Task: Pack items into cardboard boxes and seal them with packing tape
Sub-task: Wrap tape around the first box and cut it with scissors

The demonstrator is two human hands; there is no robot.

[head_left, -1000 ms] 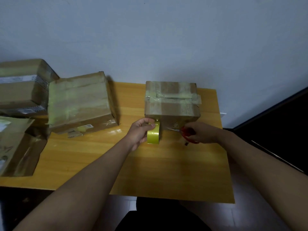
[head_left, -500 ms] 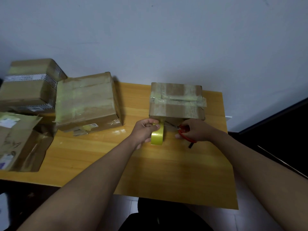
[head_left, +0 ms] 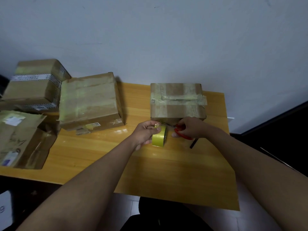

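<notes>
Before taped cardboard box (head_left: 176, 101), left hand (head_left: 146, 132) grips glossy tape roll (head_left: 159, 138).

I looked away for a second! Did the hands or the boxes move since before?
Barely. The right hand brought the red scissors leftward, closer to the yellow tape roll that the left hand grips. Both hands kept their hold. The taped box and the other boxes stayed put.

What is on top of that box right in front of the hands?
Strips of clear packing tape cross the closed top of the box. Nothing else sits on it. What is inside cannot be seen.
</notes>
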